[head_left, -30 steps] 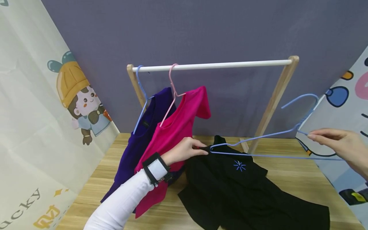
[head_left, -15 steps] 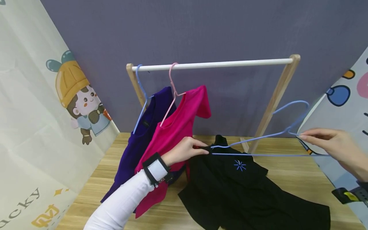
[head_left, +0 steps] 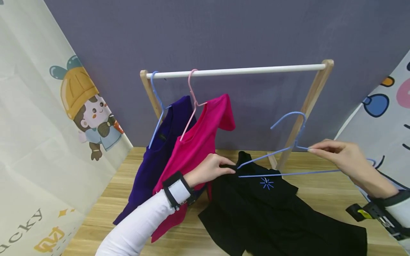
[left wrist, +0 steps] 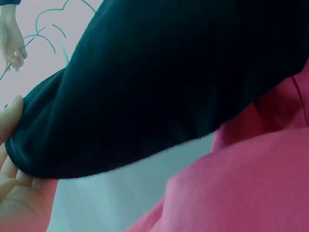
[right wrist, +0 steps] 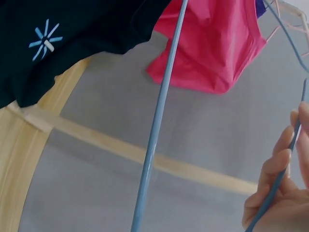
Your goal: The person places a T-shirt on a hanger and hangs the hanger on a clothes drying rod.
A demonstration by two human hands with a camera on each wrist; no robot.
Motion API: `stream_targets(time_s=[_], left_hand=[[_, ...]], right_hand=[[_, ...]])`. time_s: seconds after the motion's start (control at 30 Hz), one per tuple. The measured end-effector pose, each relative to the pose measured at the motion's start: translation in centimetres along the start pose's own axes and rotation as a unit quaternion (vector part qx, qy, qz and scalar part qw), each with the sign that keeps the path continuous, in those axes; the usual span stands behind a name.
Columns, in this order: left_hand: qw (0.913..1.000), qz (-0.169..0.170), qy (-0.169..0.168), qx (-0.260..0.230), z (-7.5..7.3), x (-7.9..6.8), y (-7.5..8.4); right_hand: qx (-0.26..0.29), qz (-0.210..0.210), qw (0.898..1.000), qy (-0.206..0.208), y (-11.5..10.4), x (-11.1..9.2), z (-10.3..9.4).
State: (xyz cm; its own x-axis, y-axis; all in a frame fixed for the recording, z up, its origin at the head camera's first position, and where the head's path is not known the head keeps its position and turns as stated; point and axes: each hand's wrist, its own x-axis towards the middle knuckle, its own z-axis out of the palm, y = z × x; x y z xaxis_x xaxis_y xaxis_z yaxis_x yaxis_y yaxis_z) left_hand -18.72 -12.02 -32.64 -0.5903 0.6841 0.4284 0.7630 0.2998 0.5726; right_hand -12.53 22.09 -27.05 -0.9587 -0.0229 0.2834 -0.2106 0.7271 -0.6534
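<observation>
My left hand [head_left: 213, 169] pinches the neck edge of a black short-sleeved shirt [head_left: 275, 217] that lies spread on the table. Its cloth [left wrist: 145, 96] rises between thumb and fingers in the left wrist view. From the right, my right hand [head_left: 347, 160] holds a blue wire hanger [head_left: 288, 174] by its far shoulder, just beyond the hook. The hanger's left end is hidden in the shirt at the neck, close to my left fingertips. A small blue starburst [head_left: 266, 183] marks the shirt front. In the right wrist view the fingers [right wrist: 275, 166] curl round the wire.
Behind stands a wooden rack with a white rail [head_left: 237, 72]. A purple top [head_left: 144, 181] on a blue hanger and a pink top [head_left: 195, 145] on a pink hanger hang at its left, beside my left forearm. Printed sheets flank the wooden table [head_left: 105, 213].
My right hand has moved left with the hanger, and the hanger's left end has gone into the shirt's neck. The left hand keeps its pinch, almost still.
</observation>
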Motion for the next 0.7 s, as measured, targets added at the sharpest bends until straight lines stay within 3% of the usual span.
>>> stream_targets(time_s=[0.37, 0.57, 0.7], left_hand=[[0.9997, -0.016, 0.015, 0.012, 0.4, 1.2, 0.5], [0.9994, 0.001, 0.030, 0.019, 0.6, 2.3, 1.1], [0.9992, 0.006, 0.035, 0.018, 1.0, 3.3, 1.5]], right_hand=[[0.034, -0.043, 0.998, -0.013, -1.2, 1.5, 1.3], [0.048, -0.054, 0.997, -0.030, -1.3, 2.1, 2.1], [0.055, -0.092, 0.993, -0.049, -1.6, 2.6, 3.0]])
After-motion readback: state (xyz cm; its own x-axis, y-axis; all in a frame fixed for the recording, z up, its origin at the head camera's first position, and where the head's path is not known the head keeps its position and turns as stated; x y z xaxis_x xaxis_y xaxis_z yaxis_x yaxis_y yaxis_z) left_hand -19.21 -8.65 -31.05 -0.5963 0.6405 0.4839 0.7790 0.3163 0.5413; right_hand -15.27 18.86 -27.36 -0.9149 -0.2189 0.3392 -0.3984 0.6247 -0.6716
